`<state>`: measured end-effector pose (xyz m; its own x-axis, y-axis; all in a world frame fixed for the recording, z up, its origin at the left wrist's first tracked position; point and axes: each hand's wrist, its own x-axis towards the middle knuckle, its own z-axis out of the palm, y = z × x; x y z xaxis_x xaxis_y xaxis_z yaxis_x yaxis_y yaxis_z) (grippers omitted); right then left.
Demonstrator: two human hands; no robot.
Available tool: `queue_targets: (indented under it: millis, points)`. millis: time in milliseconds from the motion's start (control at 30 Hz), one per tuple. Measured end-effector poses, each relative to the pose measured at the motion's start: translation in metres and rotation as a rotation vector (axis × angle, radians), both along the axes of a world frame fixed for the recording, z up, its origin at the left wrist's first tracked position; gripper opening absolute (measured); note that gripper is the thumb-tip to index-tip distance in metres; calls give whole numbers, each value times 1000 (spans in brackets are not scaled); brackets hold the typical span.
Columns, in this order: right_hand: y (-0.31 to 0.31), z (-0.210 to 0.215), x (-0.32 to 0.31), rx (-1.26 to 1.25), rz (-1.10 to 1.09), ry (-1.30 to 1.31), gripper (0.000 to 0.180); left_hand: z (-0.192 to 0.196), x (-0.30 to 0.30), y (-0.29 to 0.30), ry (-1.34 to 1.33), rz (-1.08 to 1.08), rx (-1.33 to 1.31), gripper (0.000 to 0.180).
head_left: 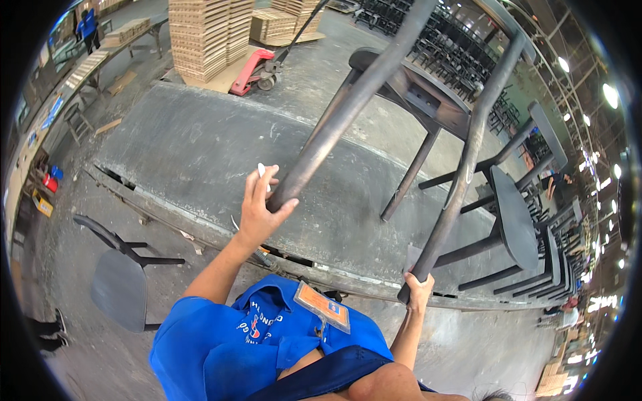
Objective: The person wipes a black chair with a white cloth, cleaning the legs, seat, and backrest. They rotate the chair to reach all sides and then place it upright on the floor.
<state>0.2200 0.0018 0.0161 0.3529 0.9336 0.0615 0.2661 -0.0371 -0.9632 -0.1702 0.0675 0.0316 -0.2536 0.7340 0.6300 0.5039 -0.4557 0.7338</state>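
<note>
A dark, black-brown wooden chair (348, 100) is tilted up in front of me, two of its long legs pointing toward my body. My left hand (251, 215) grips the lower end of the left leg between thumb and fingers. Between those fingers sticks out a small white piece (261, 170), too small to name. Around the end of the other leg, my right hand (419, 293) is closed. Beneath the chair runs a long, scuffed grey platform (194, 147).
Dark chairs (513, 217) stand in a row along the platform to the right. Another chair (119, 287) is on the floor at left. Beyond the platform are a red pallet jack (251, 71) and stacked wooden pieces (204, 40). A person in blue (87, 27) stands far left.
</note>
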Motion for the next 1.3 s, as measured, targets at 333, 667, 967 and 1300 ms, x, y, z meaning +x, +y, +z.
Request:
queue_targets:
  millis: [333,667,967,1300]
  points:
    - [-11,9,-79,13,41,237,24,31,-45,46,181,446,285,68]
    - [-8,-17,-63,-28,373,179,35,-9,141,-22,-582,-344,-131,38]
    - [-4,-23,-58,157,761,342,39,-7,214,-87,-620,-128,-188,53]
    - [-9,-47,-51,154,1147,145,71,-2,247,-118,-65,224,-425,91]
